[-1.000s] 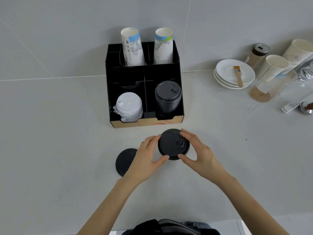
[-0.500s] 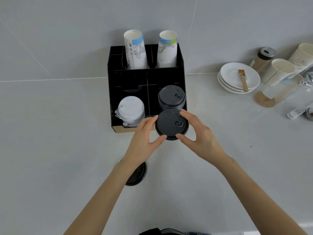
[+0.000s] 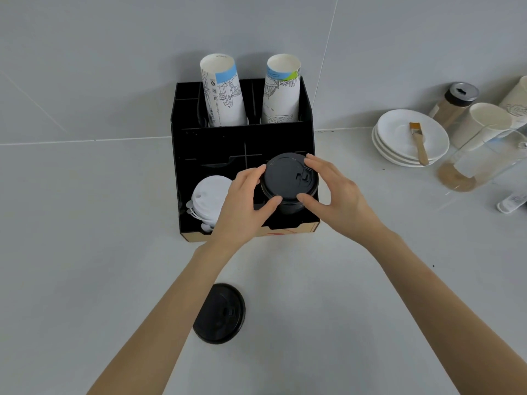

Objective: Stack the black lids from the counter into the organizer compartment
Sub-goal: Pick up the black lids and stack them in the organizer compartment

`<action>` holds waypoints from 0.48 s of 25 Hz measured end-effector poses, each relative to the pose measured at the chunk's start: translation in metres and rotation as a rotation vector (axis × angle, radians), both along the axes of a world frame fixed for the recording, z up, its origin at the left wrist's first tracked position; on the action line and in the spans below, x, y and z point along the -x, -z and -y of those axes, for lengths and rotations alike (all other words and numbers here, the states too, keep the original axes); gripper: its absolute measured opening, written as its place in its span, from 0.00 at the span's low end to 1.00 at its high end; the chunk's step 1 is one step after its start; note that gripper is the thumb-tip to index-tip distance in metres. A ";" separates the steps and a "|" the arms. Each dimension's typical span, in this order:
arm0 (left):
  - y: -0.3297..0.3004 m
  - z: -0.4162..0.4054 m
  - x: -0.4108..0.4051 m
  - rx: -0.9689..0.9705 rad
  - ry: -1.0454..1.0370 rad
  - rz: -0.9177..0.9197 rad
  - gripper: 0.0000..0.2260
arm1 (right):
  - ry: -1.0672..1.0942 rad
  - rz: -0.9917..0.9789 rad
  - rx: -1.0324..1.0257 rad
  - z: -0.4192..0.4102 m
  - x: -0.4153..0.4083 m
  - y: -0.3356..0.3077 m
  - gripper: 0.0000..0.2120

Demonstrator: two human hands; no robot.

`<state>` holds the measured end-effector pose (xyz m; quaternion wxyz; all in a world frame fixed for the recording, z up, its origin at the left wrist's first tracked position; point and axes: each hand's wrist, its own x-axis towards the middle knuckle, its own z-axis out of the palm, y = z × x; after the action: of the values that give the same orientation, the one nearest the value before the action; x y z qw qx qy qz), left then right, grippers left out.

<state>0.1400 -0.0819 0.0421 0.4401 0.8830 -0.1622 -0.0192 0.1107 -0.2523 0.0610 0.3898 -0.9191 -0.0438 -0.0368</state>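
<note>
Both hands, left hand (image 3: pixel 238 206) and right hand (image 3: pixel 339 199), pinch a black lid (image 3: pixel 288 176) by its rim atop the lid stack (image 3: pixel 288 206) in the organizer's (image 3: pixel 228 143) near right compartment.

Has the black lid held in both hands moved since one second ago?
Yes. The black lid has gone from above the bare counter in front of the organizer to over its front right compartment, on the black lid stack, between left hand and right hand.

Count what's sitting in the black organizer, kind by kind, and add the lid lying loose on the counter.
Tall paper cup stacks in the back compartments: 2
White plastic lid stack, front left: 1
Black plastic lid stack, front right, held by both hands: 1
Loose black plastic lid on counter: 1
Total: 5
</note>
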 end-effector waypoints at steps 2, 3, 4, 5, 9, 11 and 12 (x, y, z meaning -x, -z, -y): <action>0.004 0.003 -0.007 -0.008 -0.006 -0.012 0.25 | 0.002 -0.019 0.005 0.002 -0.007 0.002 0.25; 0.005 0.005 -0.010 -0.011 -0.010 -0.020 0.25 | 0.005 -0.031 0.009 0.003 -0.011 0.004 0.25; 0.007 0.006 -0.013 -0.012 -0.013 -0.026 0.25 | 0.007 -0.040 0.011 0.003 -0.013 0.005 0.25; 0.008 0.007 -0.015 -0.013 -0.015 -0.029 0.25 | 0.008 -0.045 0.012 0.004 -0.016 0.006 0.25; 0.013 0.011 -0.021 -0.016 -0.008 -0.054 0.25 | 0.009 -0.083 0.021 0.008 -0.021 0.014 0.25; 0.016 0.014 -0.020 -0.022 -0.009 -0.064 0.25 | 0.012 -0.101 0.028 0.008 -0.021 0.019 0.25; 0.018 0.015 -0.019 -0.027 -0.011 -0.063 0.25 | 0.014 -0.105 0.031 0.008 -0.020 0.021 0.26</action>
<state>0.1594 -0.0968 0.0244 0.4331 0.8887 -0.1431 -0.0467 0.1305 -0.2606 0.0399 0.3773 -0.9259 -0.0173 0.0096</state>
